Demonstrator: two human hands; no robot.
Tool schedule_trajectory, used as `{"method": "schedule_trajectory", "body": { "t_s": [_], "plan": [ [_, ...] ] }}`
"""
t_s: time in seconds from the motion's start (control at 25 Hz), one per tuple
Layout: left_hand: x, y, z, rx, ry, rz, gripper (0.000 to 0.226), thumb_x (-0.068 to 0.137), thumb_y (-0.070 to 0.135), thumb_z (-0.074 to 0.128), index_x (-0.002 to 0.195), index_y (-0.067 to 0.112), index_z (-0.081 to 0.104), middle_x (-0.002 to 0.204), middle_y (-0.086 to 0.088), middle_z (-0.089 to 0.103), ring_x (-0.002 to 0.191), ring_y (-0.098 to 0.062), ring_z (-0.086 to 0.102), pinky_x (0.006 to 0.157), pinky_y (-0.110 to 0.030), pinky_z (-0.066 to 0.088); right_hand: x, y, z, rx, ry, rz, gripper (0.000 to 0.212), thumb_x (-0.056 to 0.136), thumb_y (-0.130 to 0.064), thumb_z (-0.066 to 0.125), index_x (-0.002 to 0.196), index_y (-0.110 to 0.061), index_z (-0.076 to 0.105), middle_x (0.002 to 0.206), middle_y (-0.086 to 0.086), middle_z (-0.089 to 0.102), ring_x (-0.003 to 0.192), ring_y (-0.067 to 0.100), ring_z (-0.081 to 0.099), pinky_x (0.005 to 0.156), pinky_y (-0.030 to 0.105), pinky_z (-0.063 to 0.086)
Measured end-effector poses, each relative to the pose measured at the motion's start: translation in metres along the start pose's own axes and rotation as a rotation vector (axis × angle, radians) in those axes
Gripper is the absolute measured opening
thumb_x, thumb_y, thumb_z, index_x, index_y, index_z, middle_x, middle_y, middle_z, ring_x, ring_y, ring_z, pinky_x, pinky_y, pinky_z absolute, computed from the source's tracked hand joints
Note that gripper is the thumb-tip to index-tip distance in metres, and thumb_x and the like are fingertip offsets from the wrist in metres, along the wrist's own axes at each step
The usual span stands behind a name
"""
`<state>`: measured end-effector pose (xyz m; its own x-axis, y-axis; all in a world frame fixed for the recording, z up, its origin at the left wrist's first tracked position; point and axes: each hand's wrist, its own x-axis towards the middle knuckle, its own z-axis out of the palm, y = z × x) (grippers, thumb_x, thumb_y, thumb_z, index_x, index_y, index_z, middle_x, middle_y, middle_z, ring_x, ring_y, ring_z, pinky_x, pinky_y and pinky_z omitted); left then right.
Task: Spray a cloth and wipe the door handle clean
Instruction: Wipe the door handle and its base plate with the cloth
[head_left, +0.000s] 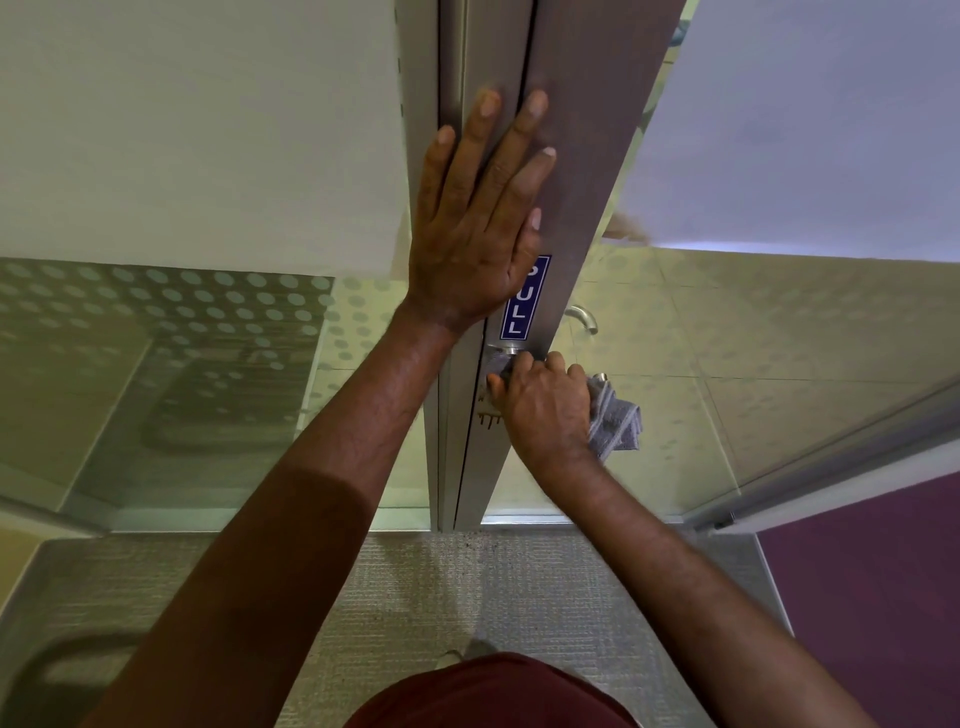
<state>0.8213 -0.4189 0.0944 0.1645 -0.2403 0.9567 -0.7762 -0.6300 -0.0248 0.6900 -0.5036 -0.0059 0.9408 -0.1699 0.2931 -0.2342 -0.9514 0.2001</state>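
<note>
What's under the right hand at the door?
The right hand grips a grey cloth against the door handle. Only the handle's base shows; the rest is covered.

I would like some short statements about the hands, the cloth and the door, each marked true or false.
1. The left hand lies flat on the door. True.
2. The right hand grips a grey cloth. True.
3. The blue sign reads PUSH. False: the letters that show spell ULL, so PULL.
4. The cloth lies on the floor. False: the right hand holds it at the door handle.
5. A spray bottle is in the left hand. False: that hand holds nothing.
</note>
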Motion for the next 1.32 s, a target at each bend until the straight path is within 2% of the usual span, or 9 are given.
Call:
{"method": "schedule_trajectory", "body": {
  "t_s": [0.16, 0.24, 0.36, 0.44, 0.6, 0.72, 0.92, 1.12, 1.32],
  "plan": [
    [-0.001, -0.002, 0.002, 0.006, 0.010, 0.004, 0.041, 0.103, 0.019, 0.056, 0.144, 0.017, 0.051, 0.158, -0.018, 0.054, 0.151, -0.041, 0.035, 0.134, -0.043, 0.005, -0.041, 0.003, 0.024, -0.162, 0.058, -0.092, 0.048, 0.100, -0.029, 0.051, 0.142, -0.006, 0.049, 0.124, 0.012, 0.060, 0.108, 0.029, 0.059, 0.085, 0.042, 0.048],
    [-0.001, -0.002, 0.004, 0.011, 0.013, 0.002, 0.041, 0.104, 0.019, 0.056, 0.144, 0.016, 0.051, 0.159, -0.018, 0.053, 0.151, -0.041, 0.034, 0.135, -0.042, 0.004, -0.046, 0.008, 0.028, -0.203, 0.079, -0.132, 0.056, 0.098, -0.025, 0.048, 0.150, -0.005, 0.043, 0.129, 0.012, 0.059, 0.111, 0.028, 0.059, 0.086, 0.040, 0.048],
    [-0.001, -0.003, 0.004, 0.021, 0.016, 0.002, 0.041, 0.103, 0.019, 0.056, 0.144, 0.016, 0.053, 0.159, -0.018, 0.052, 0.151, -0.042, 0.033, 0.135, -0.043, 0.004, -0.031, 0.011, 0.027, -0.119, 0.046, -0.131, 0.048, 0.096, -0.027, 0.061, 0.138, -0.005, 0.049, 0.114, 0.011, 0.060, 0.099, 0.027, 0.057, 0.083, 0.042, 0.048],
    [-0.001, -0.003, 0.003, 0.029, 0.018, 0.003, 0.043, 0.103, 0.017, 0.058, 0.145, 0.016, 0.051, 0.158, -0.018, 0.053, 0.150, -0.042, 0.034, 0.134, -0.042, 0.005, -0.019, 0.012, 0.022, -0.072, 0.034, -0.112, 0.040, 0.094, -0.040, 0.070, 0.119, -0.011, 0.059, 0.102, 0.007, 0.063, 0.091, 0.024, 0.058, 0.080, 0.041, 0.050],
    [0.000, -0.002, 0.000, 0.042, 0.019, 0.009, 0.044, 0.102, 0.016, 0.060, 0.144, 0.017, 0.050, 0.157, -0.019, 0.055, 0.149, -0.042, 0.034, 0.134, -0.042, 0.004, -0.007, 0.016, 0.019, 0.079, 0.037, -0.041, 0.041, 0.100, -0.057, 0.053, 0.103, -0.017, 0.062, 0.092, 0.005, 0.069, 0.088, 0.024, 0.061, 0.078, 0.041, 0.048],
    [0.000, -0.003, -0.001, 0.050, 0.019, 0.014, 0.044, 0.101, 0.016, 0.060, 0.144, 0.016, 0.050, 0.156, -0.019, 0.056, 0.149, -0.042, 0.036, 0.134, -0.042, 0.004, -0.022, 0.027, 0.033, 0.080, 0.121, -0.127, 0.040, 0.104, -0.053, 0.049, 0.114, -0.016, 0.060, 0.103, 0.005, 0.066, 0.098, 0.026, 0.059, 0.082, 0.042, 0.045],
    [0.000, -0.004, 0.000, 0.041, 0.012, 0.023, 0.043, 0.102, 0.018, 0.058, 0.144, 0.016, 0.051, 0.157, -0.018, 0.055, 0.150, -0.041, 0.036, 0.134, -0.041, 0.004, -0.041, 0.069, 0.065, 0.007, 0.283, -0.290, 0.053, 0.098, -0.028, 0.068, 0.147, -0.016, 0.052, 0.132, 0.006, 0.061, 0.113, 0.030, 0.055, 0.083, 0.042, 0.040],
    [-0.001, -0.006, 0.003, 0.021, 0.006, 0.027, 0.043, 0.103, 0.019, 0.056, 0.145, 0.017, 0.049, 0.157, -0.018, 0.054, 0.150, -0.042, 0.035, 0.134, -0.042, 0.004, -0.048, 0.117, 0.081, -0.037, 0.262, -0.308, 0.067, 0.092, -0.028, 0.074, 0.152, -0.024, 0.045, 0.145, 0.005, 0.050, 0.125, 0.036, 0.046, 0.092, 0.048, 0.039],
    [-0.001, -0.004, 0.004, 0.019, 0.016, 0.017, 0.043, 0.103, 0.019, 0.056, 0.145, 0.017, 0.049, 0.157, -0.018, 0.055, 0.149, -0.041, 0.035, 0.134, -0.042, 0.003, -0.053, 0.100, 0.067, -0.009, 0.143, -0.212, 0.062, 0.095, -0.033, 0.072, 0.150, -0.018, 0.046, 0.141, 0.006, 0.058, 0.126, 0.035, 0.048, 0.092, 0.048, 0.038]
  ]
}}
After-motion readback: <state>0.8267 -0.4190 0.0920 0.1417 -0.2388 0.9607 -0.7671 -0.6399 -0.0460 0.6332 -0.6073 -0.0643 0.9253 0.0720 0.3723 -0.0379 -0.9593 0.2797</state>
